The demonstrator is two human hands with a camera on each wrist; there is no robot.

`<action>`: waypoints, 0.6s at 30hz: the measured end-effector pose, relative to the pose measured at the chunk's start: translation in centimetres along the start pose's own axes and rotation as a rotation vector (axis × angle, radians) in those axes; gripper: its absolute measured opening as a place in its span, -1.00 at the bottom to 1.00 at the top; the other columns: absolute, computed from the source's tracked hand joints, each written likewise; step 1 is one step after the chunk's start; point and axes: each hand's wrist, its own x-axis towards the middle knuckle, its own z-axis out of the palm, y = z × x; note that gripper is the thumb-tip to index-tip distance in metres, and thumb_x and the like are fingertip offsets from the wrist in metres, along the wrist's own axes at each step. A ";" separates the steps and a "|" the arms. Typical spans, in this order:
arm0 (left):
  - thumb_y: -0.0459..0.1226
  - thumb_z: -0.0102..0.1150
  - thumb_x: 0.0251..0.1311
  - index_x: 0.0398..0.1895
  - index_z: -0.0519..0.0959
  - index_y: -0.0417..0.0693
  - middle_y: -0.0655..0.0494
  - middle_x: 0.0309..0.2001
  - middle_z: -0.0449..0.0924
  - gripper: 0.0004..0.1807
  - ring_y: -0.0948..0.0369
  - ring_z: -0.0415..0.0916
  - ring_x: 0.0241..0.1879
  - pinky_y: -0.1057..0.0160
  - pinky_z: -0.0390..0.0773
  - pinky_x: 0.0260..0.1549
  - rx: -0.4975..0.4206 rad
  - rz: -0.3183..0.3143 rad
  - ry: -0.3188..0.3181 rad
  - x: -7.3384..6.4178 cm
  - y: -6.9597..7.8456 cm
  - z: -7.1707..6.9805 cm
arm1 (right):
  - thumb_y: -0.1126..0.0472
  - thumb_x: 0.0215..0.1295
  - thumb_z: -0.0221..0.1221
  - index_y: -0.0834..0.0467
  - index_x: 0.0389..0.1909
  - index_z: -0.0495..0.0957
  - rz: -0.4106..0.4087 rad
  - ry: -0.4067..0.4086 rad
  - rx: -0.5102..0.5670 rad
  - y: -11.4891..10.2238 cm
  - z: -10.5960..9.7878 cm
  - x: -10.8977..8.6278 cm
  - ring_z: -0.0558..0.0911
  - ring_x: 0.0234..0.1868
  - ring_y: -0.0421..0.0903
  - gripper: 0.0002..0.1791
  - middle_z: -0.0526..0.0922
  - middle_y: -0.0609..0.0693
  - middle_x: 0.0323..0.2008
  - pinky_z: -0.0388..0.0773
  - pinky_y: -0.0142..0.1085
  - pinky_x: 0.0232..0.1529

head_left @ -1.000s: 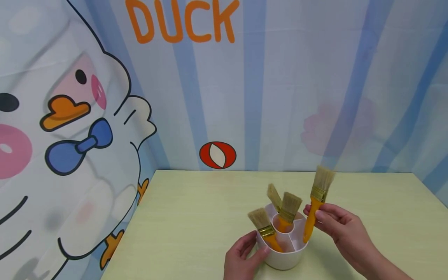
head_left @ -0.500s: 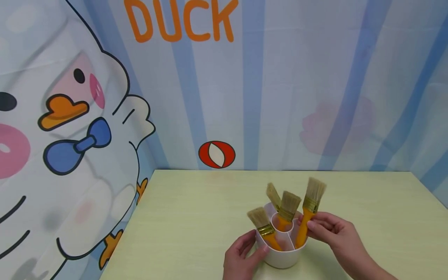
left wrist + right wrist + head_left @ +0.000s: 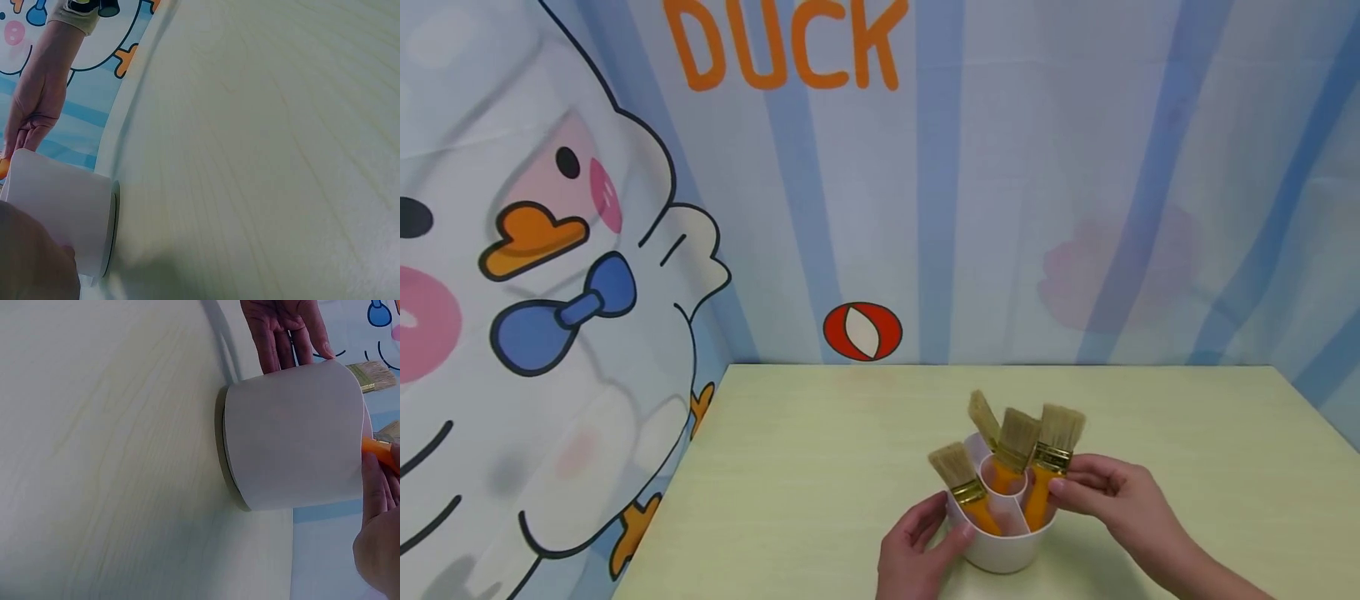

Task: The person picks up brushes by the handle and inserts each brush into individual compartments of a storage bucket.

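Observation:
A white round brush holder [image 3: 1000, 554], divided into compartments around a middle cup, stands on the table. My left hand [image 3: 917, 546] holds its left side, the thumb at the front near the rim. Between thumb and fingers, my right hand [image 3: 1120, 496] pinches the orange handle of a paintbrush [image 3: 1060, 429], whose lower end is inside the right front compartment, bristles up. Another brush [image 3: 1018, 437] is in the middle cup, one leans left [image 3: 958, 475] in the front left compartment, and one [image 3: 983, 421] is at the back. In the right wrist view the holder's wall [image 3: 294, 437] hides the handle's lower end.
The pale yellow wooden table [image 3: 820, 467] extends left of and behind the holder. A fabric backdrop [image 3: 880, 183] with a duck print and blue stripes hangs behind the table and along its left side.
My right hand has brought the paintbrush down and left, from above the holder's right rim into the right front compartment. My left hand keeps its place on the holder.

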 end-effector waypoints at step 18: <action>-0.18 0.65 0.12 0.28 0.64 -0.28 -0.26 0.29 0.64 -0.32 -0.20 0.57 0.34 -0.03 0.60 0.32 -0.007 0.014 0.000 0.0 -0.1 0.0 | 0.15 0.52 0.33 0.40 0.37 0.54 0.040 0.086 -0.034 -0.3 -0.3 -0.7 0.82 -0.02 -0.13 -0.45 0.79 0.14 0.10 0.77 -0.17 0.09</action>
